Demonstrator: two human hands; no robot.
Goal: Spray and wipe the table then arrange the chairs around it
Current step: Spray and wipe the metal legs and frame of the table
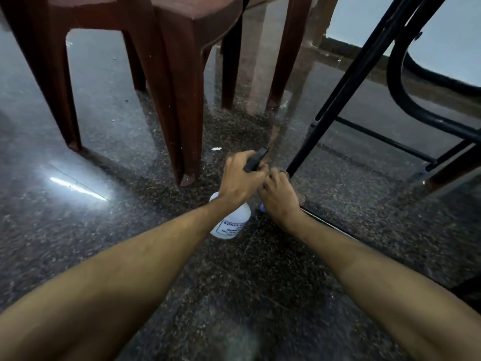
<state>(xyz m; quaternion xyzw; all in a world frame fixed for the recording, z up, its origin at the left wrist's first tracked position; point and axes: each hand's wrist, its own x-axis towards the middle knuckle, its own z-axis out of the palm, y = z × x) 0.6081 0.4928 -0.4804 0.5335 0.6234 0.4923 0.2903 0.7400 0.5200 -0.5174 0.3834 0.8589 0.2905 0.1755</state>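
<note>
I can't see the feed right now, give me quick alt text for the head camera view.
Both hands meet low over a speckled dark floor: the left hand grips the black trigger head of a white spray bottle, and the right hand touches it from the right. Brown plastic chairs stand behind, black metal legs to the right.

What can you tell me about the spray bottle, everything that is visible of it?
The spray bottle has a white, translucent, plastic-looking body with a printed blue label, only partly readable, and a black spray head. It seems to stand upright on the dark speckled floor, near a black metal leg. The left hand wraps around the head from above; the right hand touches it at the trigger side. The arms hide its neck.
</note>
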